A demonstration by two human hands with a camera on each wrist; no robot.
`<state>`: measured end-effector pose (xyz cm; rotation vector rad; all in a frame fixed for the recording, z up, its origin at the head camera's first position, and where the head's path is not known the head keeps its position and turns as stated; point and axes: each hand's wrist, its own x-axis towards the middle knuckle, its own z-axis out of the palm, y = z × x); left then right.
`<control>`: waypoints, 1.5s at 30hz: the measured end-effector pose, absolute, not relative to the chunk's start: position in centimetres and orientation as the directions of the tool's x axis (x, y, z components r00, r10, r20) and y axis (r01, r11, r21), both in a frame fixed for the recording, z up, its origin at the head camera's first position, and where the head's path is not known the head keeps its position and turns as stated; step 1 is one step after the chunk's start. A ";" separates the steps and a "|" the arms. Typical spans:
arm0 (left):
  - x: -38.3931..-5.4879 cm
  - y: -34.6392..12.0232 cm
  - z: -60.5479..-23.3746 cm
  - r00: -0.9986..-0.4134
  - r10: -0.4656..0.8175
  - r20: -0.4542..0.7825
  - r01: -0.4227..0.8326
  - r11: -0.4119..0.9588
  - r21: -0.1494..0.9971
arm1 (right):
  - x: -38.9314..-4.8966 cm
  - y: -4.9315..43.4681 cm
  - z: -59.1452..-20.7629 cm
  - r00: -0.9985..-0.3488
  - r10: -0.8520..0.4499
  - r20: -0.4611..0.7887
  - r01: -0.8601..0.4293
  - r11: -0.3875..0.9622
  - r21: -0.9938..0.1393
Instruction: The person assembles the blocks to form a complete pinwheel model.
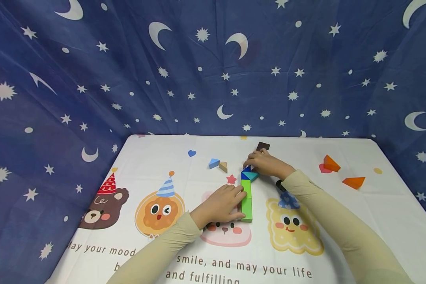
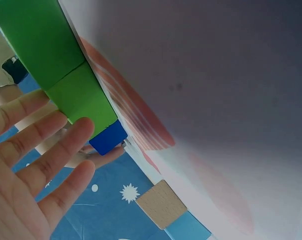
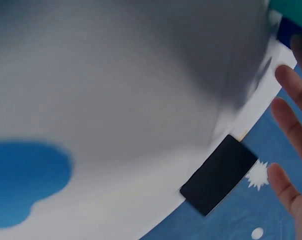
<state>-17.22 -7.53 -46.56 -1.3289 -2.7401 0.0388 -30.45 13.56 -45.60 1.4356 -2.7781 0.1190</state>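
Observation:
Two green blocks (image 1: 246,209) lie end to end in a column on the printed tablecloth. My left hand (image 1: 221,203) rests at their left side, its fingers extended and fingertips touching them; the left wrist view shows these fingers spread beside the lighter green block (image 2: 83,97). At the column's far end sit blue and teal triangular blocks (image 1: 250,176). Over these reaches my right hand (image 1: 264,162), fingertips at the dark blue piece. In the right wrist view its fingers are loosely extended near the teal block (image 3: 297,12); the thumb is hidden.
A dark block (image 1: 263,146) stands just beyond my right hand. Left of the column are a light blue block (image 1: 214,163) and a plain wooden block (image 1: 223,167). Two orange blocks (image 1: 331,163) lie far right. A blue starry curtain (image 1: 213,79) hangs behind the table.

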 end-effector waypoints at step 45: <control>-17.2 -7.6 -46.7 -0.608 0.787 0.100 0.785 0.615 -0.069 | -34.6 16.8 -46.3 -0.730 -0.654 0.197 -0.668 0.744 -0.004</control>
